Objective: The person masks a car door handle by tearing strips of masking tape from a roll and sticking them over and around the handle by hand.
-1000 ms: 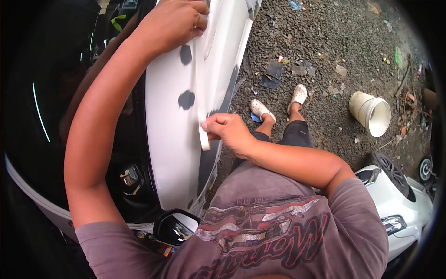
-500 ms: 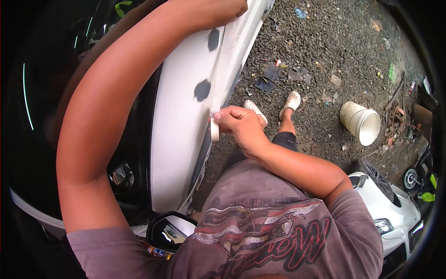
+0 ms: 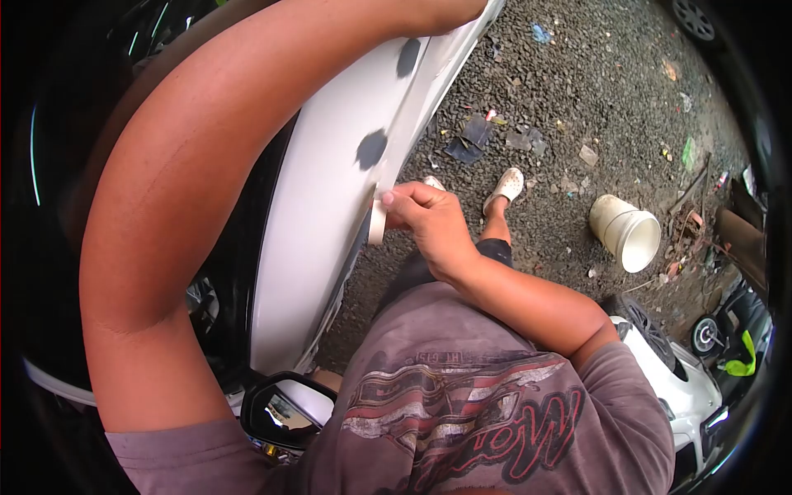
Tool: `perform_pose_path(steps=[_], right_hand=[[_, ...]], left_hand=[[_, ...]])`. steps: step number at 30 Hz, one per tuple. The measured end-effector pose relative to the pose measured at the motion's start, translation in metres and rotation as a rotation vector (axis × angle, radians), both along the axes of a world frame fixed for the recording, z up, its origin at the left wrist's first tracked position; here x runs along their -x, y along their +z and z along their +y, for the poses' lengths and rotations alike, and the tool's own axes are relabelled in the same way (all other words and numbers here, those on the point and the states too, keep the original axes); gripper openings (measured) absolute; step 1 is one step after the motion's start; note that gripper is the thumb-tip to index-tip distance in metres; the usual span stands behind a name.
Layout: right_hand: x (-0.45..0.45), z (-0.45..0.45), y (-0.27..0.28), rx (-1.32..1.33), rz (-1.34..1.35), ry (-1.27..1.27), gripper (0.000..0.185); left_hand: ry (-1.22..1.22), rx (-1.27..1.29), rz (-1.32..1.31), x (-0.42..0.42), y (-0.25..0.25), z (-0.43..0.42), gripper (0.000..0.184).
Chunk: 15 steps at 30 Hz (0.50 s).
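My right hand (image 3: 433,223) pinches a roll of masking tape (image 3: 377,224) between thumb and fingers, beside the lower edge of a white car's side panel (image 3: 309,198). A pale strip (image 3: 406,136) runs from near the roll up along the panel's edge; it looks like tape. Two dark grey patches, the nearer patch (image 3: 371,149) and the farther patch (image 3: 408,58), mark the white paint. My left arm reaches over the car's dark glass, and my left hand (image 3: 462,10) is at the panel's far end, its fingers cut off by the top of the view.
A wing mirror (image 3: 285,410) juts out near my body. On the gravel ground (image 3: 569,74), a white bucket (image 3: 627,233) lies on its side among scattered litter. Another white car (image 3: 676,375) stands at lower right, with a dark wheeled vehicle (image 3: 714,330) beside it.
The view has shifted slightly, so the bucket and the mirror sit a bit farther left. My left hand has slid farther out of the top of the view. My right hand keeps its pinch on the tape roll.
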State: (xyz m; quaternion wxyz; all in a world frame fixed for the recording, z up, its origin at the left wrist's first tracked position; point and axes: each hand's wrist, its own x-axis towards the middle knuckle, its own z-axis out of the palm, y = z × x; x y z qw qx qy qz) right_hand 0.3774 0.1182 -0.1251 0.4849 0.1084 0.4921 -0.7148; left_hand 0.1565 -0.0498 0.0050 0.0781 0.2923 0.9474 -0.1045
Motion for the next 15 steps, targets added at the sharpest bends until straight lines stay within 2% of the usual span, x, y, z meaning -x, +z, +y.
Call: perform_pose_path(steps=[5, 10, 14, 15], right_hand=[[-0.001, -0.004, -0.001, 0.017, -0.014, -0.028, 0.018], [0.000, -0.005, 0.000, -0.022, 0.035, -0.005, 0.018], [0.001, -0.006, 0.001, -0.028, 0.031, 0.004, 0.018], [0.001, -0.007, 0.001, -0.036, 0.040, 0.007, 0.018]], left_hand=[[0.007, -0.002, -0.004, 0.001, 0.000, 0.001, 0.027], [0.064, 0.118, -0.060, -0.001, 0.007, 0.007, 0.032], [0.055, 0.076, -0.060, -0.005, 0.004, 0.002, 0.035], [0.027, 0.053, 0.014, -0.012, 0.006, 0.000, 0.036]])
